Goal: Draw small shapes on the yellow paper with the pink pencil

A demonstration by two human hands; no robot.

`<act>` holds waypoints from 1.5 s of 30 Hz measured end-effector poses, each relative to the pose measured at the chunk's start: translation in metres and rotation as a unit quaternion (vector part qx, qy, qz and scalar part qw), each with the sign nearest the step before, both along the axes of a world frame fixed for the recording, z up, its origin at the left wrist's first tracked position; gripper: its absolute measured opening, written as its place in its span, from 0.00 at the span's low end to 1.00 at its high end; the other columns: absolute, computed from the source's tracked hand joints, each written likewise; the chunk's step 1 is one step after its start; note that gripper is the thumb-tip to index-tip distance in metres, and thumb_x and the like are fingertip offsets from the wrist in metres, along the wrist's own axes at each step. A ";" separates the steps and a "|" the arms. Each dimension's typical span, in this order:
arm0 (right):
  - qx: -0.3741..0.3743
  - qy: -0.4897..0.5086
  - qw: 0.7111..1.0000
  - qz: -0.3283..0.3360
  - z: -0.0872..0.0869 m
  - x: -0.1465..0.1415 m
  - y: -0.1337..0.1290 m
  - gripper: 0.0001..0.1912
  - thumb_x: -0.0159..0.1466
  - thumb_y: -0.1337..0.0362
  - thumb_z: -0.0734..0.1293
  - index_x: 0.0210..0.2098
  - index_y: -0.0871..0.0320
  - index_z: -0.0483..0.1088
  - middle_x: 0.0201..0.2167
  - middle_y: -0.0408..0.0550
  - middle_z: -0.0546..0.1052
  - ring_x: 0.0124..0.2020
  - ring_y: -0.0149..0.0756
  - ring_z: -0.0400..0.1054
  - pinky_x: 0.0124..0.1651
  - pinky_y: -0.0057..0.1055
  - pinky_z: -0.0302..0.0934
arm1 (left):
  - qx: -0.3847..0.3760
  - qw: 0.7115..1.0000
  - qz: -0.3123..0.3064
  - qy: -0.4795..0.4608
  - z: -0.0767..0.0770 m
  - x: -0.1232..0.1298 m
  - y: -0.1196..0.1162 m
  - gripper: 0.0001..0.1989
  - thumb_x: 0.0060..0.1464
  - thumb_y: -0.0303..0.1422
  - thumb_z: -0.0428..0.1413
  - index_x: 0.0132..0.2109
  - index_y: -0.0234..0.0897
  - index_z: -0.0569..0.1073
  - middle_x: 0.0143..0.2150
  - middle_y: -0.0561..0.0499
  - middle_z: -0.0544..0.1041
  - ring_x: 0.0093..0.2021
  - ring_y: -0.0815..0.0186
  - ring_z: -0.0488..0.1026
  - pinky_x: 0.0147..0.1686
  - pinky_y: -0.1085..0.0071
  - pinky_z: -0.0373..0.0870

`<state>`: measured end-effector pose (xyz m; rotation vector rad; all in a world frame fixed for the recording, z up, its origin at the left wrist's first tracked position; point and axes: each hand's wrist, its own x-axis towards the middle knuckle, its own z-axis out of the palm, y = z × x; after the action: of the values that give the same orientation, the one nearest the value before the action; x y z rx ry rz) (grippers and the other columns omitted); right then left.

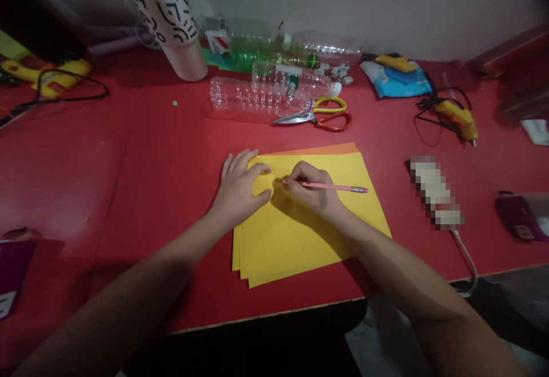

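A stack of yellow paper (pixel 300 234) lies on the red table, an orange sheet (pixel 338 149) showing at its far edge. My right hand (pixel 315 188) grips a pink pencil (pixel 338 186), its tip down near the paper's upper left and its eraser pointing right. Faint curved lines show on the sheet by the tip. On the paper's left edge rests my left hand (pixel 242 185), fingers spread, thumb and forefinger curved apart around the marked spot. Scissors (pixel 317 116) with one yellow and one red handle lie beyond the stack.
Clear plastic bottles (pixel 261 94) lie behind the scissors. A white patterned tumbler (pixel 175 28) stands at the back left. Glue guns (pixel 457 118) with black cords sit on both sides. To the right are a blue packet (pixel 401 79) and a blurred-out device (pixel 435 191) with a white cable.
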<state>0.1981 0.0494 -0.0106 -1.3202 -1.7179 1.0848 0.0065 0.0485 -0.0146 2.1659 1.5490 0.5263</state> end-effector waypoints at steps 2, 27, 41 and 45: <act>0.004 0.003 1.000 0.005 0.001 0.000 0.000 0.07 0.56 0.65 0.64 0.23 0.54 0.60 0.18 0.37 0.64 0.20 0.27 0.53 0.25 0.28 0.47 | 0.001 1.000 0.000 0.000 0.000 0.000 0.000 0.14 0.51 0.31 0.61 0.46 0.43 0.72 0.66 0.44 0.65 0.70 0.49 0.57 0.69 0.41 0.45; 0.002 0.011 1.000 0.029 0.000 0.003 0.000 0.10 0.55 0.66 0.64 0.21 0.54 0.57 0.16 0.35 0.58 0.19 0.25 0.48 0.23 0.26 0.42 | -0.010 1.000 -0.012 0.018 0.000 0.000 0.000 0.18 0.50 0.37 0.65 0.47 0.41 0.72 0.68 0.40 0.63 0.71 0.46 0.54 0.69 0.40 0.42; 0.010 0.008 1.000 0.028 0.000 0.000 -0.001 0.07 0.54 0.66 0.62 0.22 0.54 0.59 0.16 0.35 0.60 0.19 0.25 0.49 0.23 0.26 0.45 | -0.014 1.000 -0.009 0.015 0.001 0.001 0.001 0.18 0.49 0.36 0.65 0.47 0.41 0.71 0.67 0.40 0.63 0.71 0.46 0.54 0.69 0.40 0.42; 0.020 0.000 0.999 0.037 0.001 0.000 -0.001 0.06 0.55 0.65 0.62 0.23 0.54 0.60 0.17 0.36 0.62 0.19 0.25 0.51 0.23 0.26 0.46 | -0.004 1.000 -0.008 0.017 -0.001 0.001 0.000 0.17 0.49 0.36 0.64 0.46 0.42 0.71 0.67 0.41 0.64 0.70 0.46 0.55 0.69 0.40 0.43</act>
<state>0.1979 0.0482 -0.0093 -1.2418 -1.7911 1.0861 0.0078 0.0488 -0.0151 2.1908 1.5475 0.4794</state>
